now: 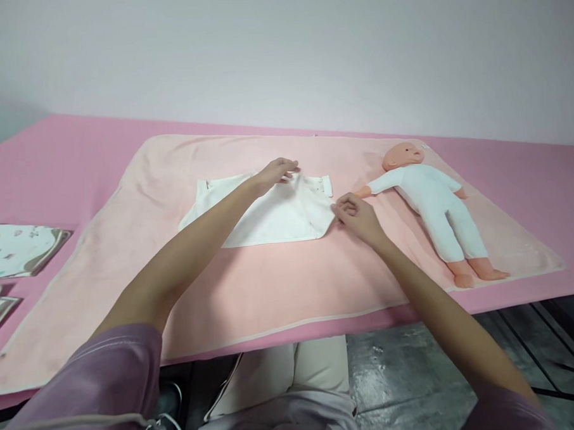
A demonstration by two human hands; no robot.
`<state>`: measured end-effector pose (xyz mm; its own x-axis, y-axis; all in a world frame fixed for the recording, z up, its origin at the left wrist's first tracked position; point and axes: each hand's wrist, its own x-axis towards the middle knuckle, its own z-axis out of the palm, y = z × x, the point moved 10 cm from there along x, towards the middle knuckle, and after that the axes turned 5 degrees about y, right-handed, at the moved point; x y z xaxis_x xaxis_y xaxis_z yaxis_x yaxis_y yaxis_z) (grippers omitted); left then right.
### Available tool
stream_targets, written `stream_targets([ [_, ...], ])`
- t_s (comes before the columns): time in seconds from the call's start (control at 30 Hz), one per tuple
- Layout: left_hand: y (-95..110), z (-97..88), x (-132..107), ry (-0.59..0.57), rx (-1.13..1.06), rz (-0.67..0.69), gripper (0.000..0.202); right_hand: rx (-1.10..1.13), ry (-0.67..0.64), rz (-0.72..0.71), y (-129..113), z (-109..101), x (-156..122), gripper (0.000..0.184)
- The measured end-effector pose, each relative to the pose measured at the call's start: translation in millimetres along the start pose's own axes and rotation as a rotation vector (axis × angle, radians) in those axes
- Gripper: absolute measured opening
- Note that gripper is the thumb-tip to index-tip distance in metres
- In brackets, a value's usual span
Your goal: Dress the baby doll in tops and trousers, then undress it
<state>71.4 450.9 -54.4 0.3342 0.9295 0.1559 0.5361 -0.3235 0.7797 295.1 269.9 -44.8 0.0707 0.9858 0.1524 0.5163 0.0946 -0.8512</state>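
the whole upper part of the view is taken up by a smooth, plain, pale grey-white wall. it is lit softly and coolly, and is dimmed to a bluish grey toward the left edge. against it is seen the far edge of a broad, flat, pink-topped desk. below the desk's near edge, a dark grey, glossy floor is exposed, marked by pale, blurred reflections. at the lower right, thin, straight black bars are seen under the desk, set at differing angles and partly sunk in shadow.
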Motion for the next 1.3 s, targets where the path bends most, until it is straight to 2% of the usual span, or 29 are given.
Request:
stream_targets([
  [0.1,17,22.7,-18,-0.011,0.042,0.111,0.049,-0.293,0.107,-0.004,28,-37,-11,0.027],
  [0.17,24,31.4,-34,0.025,0.186,0.23,0.052,-0.407,0.167,-0.135,23,-45,-25,0.025],
  [0.23,24,37.3,-47,0.046,0.321,0.297,0.059,-0.429,0.136,-0.322,3,-32,-40,0.031],
  [0.33,6,39.8,-54,0.026,0.419,0.21,0.071,-0.404,-0.117,-0.55,-24,14,-59,0.045],
  [0.4,-5,41.9,-54,-0.024,0.461,0.132,0.077,-0.393,-0.288,-0.618,-30,40,-67,0.055],
  [0.47,-10,45.1,-52,-0.077,0.505,0.092,0.082,-0.387,-0.401,-0.634,-28,56,-69,0.06],
  [0.53,-11,46.9,-48,-0.099,0.55,0.074,0.085,-0.386,-0.46,-0.626,-21,63,-69,0.061],
  [0.67,-11,47.2,-39,-0.094,0.603,0.052,0.086,-0.409,-0.491,-0.624,-12,67,-70,0.064],
  [0.77,-7,46.1,-35,-0.075,0.615,0.046,0.086,-0.451,-0.452,-0.675,-25,65,-77,0.06],
  [0.83,3,46.3,-37,-0.034,0.626,0.097,0.085,-0.482,-0.359,-0.758,-44,52,-81,0.056],
  [0.9,20,53.5,-45,-0.014,0.611,0.216,0.083,-0.492,-0.174,-0.817,-62,18,-78,0.051],
  [0.93,28,61.6,-52,-0.044,0.589,0.274,0.082,-0.496,-0.05,-0.816,-67,-8,-72,0.048],
  [0.97,34,71.3,-59,-0.094,0.563,0.314,0.081,-0.502,0.089,-0.793,-68,-41,-63,0.046],
  [1.03,41,87.7,-71,-0.179,0.53,0.33,0.081,-0.562,0.362,-0.695,-52,-115,-38,0.048],
  [1.1,48,90.3,-72,-0.133,0.509,0.272,0.078,-0.682,0.554,-0.568,-18,-192,-6,0.058],
  [1.2,75,87.0,-54,0.071,0.433,0.272,0.065,-0.82,0.561,-0.381,54,-285,54,0.067],
  [1.23,88,92.8,-45,0.103,0.401,0.31,0.059,-0.835,0.578,-0.294,79,-315,71,0.069],
  [1.3,115,117.7,-24,0.091,0.356,0.401,0.051,-0.847,0.492,-0.039,136,-357,104,0.07],
])
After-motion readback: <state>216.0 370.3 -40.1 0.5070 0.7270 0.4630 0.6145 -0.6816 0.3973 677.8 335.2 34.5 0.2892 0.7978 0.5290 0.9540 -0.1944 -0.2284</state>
